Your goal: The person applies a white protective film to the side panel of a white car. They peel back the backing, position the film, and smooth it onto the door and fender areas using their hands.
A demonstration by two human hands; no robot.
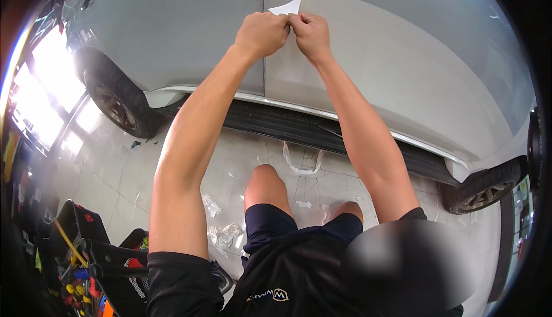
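Both hands meet high up at the side of a grey car, beside the vertical gap between two door panels. A large beige-grey sheet of film lies over the lower part of the right-hand door, its top edge curving away to the right. At its upper left the corner is lifted and shows a white face. My left hand is closed, pinching the sheet just below that white corner. My right hand is closed on the sheet too, its fingertips touching the left hand's. The pinched edge itself is mostly hidden by fingers.
A black running board runs below the doors between two wheels. On the tiled floor lie crumpled clear plastic scraps and a looped strip. At lower left stands a black tool cart with several colourful tool handles.
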